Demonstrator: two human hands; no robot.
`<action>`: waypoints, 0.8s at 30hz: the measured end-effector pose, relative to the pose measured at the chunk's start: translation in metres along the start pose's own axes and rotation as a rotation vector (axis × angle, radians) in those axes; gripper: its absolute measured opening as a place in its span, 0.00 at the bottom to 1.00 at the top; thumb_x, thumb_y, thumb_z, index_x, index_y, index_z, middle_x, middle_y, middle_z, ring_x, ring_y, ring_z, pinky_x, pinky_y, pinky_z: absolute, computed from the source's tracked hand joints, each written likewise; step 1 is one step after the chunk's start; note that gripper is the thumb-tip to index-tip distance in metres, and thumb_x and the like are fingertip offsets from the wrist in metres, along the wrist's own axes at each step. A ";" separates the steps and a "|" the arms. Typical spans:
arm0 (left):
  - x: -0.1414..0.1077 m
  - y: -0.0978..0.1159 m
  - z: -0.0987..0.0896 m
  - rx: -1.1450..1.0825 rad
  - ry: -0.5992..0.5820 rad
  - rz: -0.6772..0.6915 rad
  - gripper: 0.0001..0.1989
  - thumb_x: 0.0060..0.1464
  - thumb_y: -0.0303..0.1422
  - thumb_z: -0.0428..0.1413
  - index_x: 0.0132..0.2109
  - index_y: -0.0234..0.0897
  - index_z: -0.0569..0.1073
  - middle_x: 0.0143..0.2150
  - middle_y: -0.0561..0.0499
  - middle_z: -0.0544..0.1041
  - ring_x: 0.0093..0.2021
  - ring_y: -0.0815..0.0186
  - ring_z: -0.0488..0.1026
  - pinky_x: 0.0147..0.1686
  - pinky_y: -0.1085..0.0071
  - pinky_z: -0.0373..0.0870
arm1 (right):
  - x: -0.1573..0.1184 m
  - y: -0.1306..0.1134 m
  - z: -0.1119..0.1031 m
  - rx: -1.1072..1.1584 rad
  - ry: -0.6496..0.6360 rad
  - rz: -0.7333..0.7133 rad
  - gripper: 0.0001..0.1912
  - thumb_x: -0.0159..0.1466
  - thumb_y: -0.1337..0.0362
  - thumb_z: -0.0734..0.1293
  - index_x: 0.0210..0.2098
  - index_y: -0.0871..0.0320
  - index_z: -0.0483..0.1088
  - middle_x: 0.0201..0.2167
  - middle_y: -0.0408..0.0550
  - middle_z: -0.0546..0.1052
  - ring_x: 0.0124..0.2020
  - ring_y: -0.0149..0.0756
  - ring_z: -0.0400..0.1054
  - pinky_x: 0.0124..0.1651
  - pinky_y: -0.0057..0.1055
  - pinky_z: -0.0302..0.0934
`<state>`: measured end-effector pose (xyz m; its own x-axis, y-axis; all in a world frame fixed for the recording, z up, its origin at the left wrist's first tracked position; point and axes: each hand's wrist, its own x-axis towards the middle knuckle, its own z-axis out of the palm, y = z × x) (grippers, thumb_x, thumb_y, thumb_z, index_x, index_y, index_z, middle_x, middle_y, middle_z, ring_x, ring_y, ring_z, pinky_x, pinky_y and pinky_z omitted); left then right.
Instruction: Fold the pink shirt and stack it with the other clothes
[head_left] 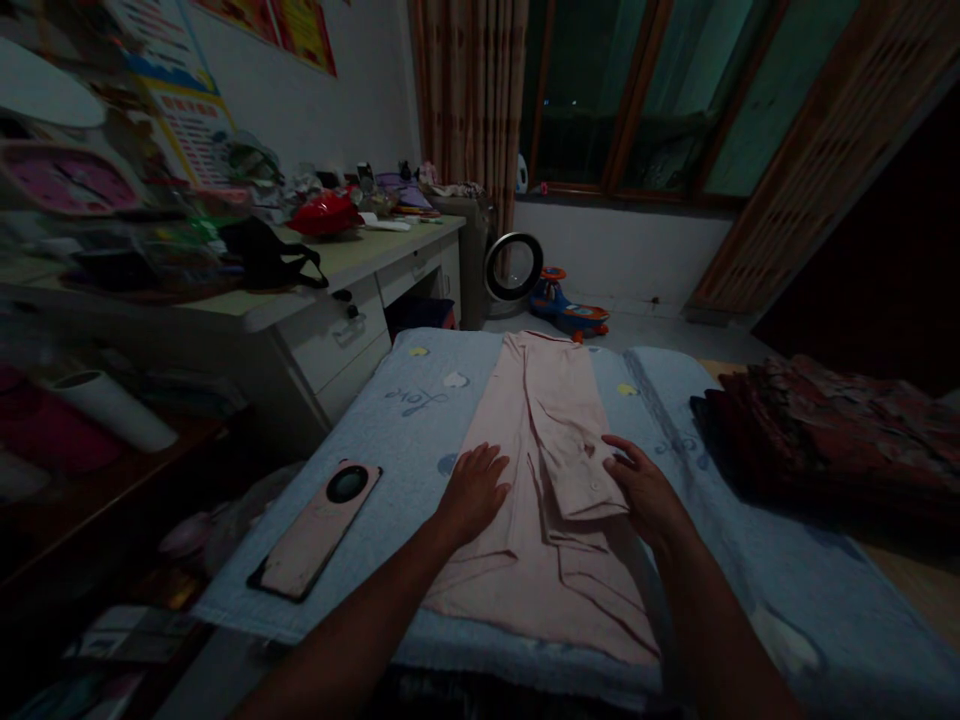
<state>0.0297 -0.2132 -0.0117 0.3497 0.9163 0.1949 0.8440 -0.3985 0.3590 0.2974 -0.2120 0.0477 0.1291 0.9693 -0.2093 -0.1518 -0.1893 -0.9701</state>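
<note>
A light pink long-sleeved shirt (495, 590) lies lengthwise on a blue patterned blanket (405, 450), its collar at the far end. One sleeve (574, 455) is folded down over its middle, with the buttoned cuff toward me. My left hand (474, 492) rests flat on the shirt's left side, fingers stretched out. At the right edge of the cuff is my right hand (651, 490), its thumb and forefinger apart and touching the fabric. Its other fingers are partly hidden. A phone (319, 530) lies face down on the blanket, left of my left hand.
Folded dark red patterned cloth (832, 440) is piled at the right. A cluttered desk (352, 265) runs along the left wall. Beyond the blanket stand a washing machine with its round door (514, 267) ajar and a blue ride-on toy (566, 308).
</note>
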 end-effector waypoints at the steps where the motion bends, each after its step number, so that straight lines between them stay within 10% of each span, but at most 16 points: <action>1: 0.000 0.002 -0.002 -0.063 0.015 -0.001 0.19 0.61 0.32 0.50 0.58 0.38 0.70 0.65 0.43 0.65 0.67 0.55 0.57 0.66 0.52 0.52 | -0.003 -0.001 0.006 0.053 -0.013 0.016 0.30 0.45 0.59 0.75 0.48 0.52 0.70 0.31 0.41 0.73 0.30 0.35 0.69 0.32 0.30 0.64; 13: 0.011 0.033 -0.003 -1.251 -0.071 -0.403 0.24 0.62 0.39 0.50 0.62 0.37 0.59 0.55 0.42 0.72 0.50 0.64 0.74 0.50 0.66 0.70 | -0.017 0.003 0.044 0.241 -0.121 0.015 0.30 0.44 0.64 0.75 0.47 0.52 0.70 0.39 0.45 0.77 0.37 0.38 0.73 0.40 0.34 0.68; 20: 0.015 0.047 -0.012 -1.363 -0.015 -0.354 0.31 0.51 0.26 0.55 0.62 0.36 0.58 0.54 0.41 0.71 0.48 0.62 0.75 0.46 0.65 0.73 | -0.019 0.008 0.040 0.186 -0.160 0.050 0.27 0.45 0.64 0.75 0.45 0.53 0.71 0.37 0.45 0.77 0.34 0.37 0.71 0.37 0.33 0.66; 24: 0.006 0.051 -0.031 -1.030 0.098 -0.161 0.26 0.52 0.24 0.52 0.59 0.39 0.67 0.60 0.44 0.68 0.59 0.59 0.67 0.58 0.61 0.66 | -0.022 0.010 0.042 0.118 -0.192 0.051 0.24 0.47 0.64 0.74 0.44 0.55 0.71 0.27 0.40 0.73 0.24 0.29 0.65 0.28 0.26 0.59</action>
<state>0.0623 -0.2293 0.0356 0.1910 0.9726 0.1325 0.1071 -0.1548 0.9821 0.2516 -0.2289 0.0476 -0.0689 0.9733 -0.2191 -0.2681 -0.2296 -0.9356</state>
